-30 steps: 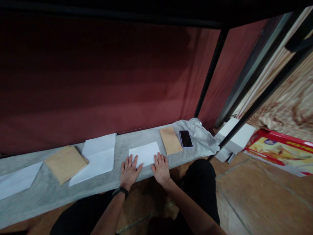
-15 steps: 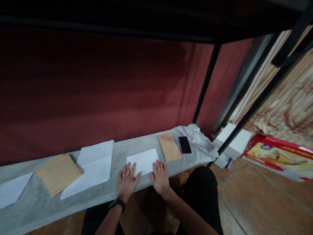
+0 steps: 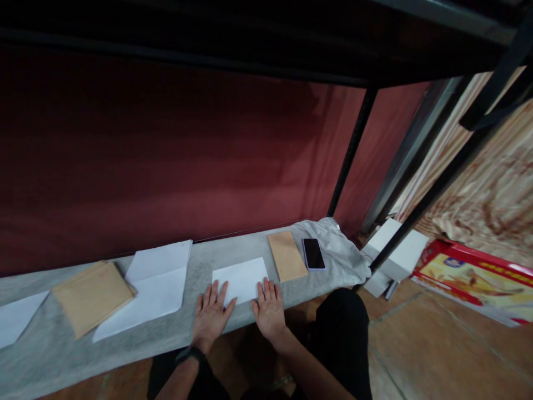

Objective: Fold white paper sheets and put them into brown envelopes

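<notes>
Left hand and right hand seemingly touch edges of paper.

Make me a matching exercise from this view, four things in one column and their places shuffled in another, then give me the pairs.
Things:
1. small white rectangular paper
2. black-screened phone with pale purple edge
3. narrow tan paper rectangle
4. black wristband

Places:
A. on the left wrist
B. between the white paper and the phone
C. at the fingertips of the left hand and right hand
D. nearest the gray cloth's right end

Pairs: 1-C, 2-D, 3-B, 4-A
</notes>
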Demonstrator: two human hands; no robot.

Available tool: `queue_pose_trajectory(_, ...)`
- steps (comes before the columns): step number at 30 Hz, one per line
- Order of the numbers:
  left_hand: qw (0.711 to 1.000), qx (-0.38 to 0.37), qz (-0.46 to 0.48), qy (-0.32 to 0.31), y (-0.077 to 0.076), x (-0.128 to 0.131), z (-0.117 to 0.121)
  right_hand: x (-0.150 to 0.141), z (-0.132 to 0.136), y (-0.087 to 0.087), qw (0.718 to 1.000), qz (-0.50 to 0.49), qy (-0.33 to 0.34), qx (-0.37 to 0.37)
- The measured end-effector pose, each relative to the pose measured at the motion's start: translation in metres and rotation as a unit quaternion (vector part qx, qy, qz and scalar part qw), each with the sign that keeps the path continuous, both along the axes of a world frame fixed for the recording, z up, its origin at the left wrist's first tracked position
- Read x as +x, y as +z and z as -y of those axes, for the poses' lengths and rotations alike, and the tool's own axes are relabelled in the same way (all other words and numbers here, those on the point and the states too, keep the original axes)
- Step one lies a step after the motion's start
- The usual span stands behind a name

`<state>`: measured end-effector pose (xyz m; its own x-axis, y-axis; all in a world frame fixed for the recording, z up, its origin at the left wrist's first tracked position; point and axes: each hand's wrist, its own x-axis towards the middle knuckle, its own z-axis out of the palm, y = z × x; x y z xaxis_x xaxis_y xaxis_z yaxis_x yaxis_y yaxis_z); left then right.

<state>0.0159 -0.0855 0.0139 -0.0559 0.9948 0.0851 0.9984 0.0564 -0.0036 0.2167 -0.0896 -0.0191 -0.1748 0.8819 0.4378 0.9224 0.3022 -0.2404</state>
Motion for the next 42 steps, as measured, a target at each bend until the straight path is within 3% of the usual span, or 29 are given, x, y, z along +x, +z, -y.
queue_pose_trajectory(7,1.0,-0.001,-0.021,-0.008,0.005,0.001,0.002,-0.003,-0.001,0.004,1.0,-0.028,-0.005,-0.013)
queue_pose_trajectory(19,1.0,0.011,-0.004,-0.009,-0.004,-0.001,-0.001,0.001,-0.001,-0.004,1.0,-0.019,0.0,0.012)
queue_pose_trajectory(26,1.0,-0.027,0.006,0.006,0.005,0.001,-0.002,0.001,-0.001,-0.004,0.999,-0.038,0.005,0.036)
queue_pose_trajectory(29,1.0,-0.002,0.011,0.002,0.008,0.011,-0.01,0.001,-0.001,-0.004,0.999,-0.04,0.006,0.034)
queue_pose_trajectory(36,0.994,0.017,0.05,-0.091,0.0,0.044,-0.045,0.002,-0.002,-0.002,1.0,-0.012,0.007,0.014)
queue_pose_trajectory(42,0.994,0.038,0.036,-0.091,-0.01,0.045,-0.051,0.003,-0.002,0.001,1.0,0.003,0.013,0.001)
